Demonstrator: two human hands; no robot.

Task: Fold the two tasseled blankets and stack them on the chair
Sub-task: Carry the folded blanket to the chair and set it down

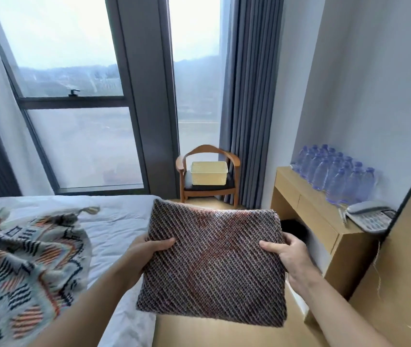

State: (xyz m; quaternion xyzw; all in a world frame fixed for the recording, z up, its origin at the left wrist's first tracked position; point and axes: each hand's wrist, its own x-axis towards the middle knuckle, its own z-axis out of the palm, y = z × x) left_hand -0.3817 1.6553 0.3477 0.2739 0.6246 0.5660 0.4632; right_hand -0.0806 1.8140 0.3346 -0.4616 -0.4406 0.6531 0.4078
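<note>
Woven dark blanket (214, 264) folded, held mid-air | L hand (149, 249) + R hand (287, 254) each clamp a side edge | chair (208, 171) straight ahead, basket (209, 172) on seat | patterned blanket (24, 266) unfolded on bed (116, 221), L side

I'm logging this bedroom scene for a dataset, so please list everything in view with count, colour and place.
folded blanket: one, dark diagonal weave, held in front
patterned blanket: one, pale with geometric motifs, unfolded on bed
bed: one, white, left
chair: one, wooden, by window
basket: one, cream, on chair seat
desk: one, light wood, right
water bottles: many, clear bluish, on desk
telephone: one, grey, on desk
curtain: grey, beside window
left hand: gripping blanket's left edge
right hand: gripping right edge
</note>
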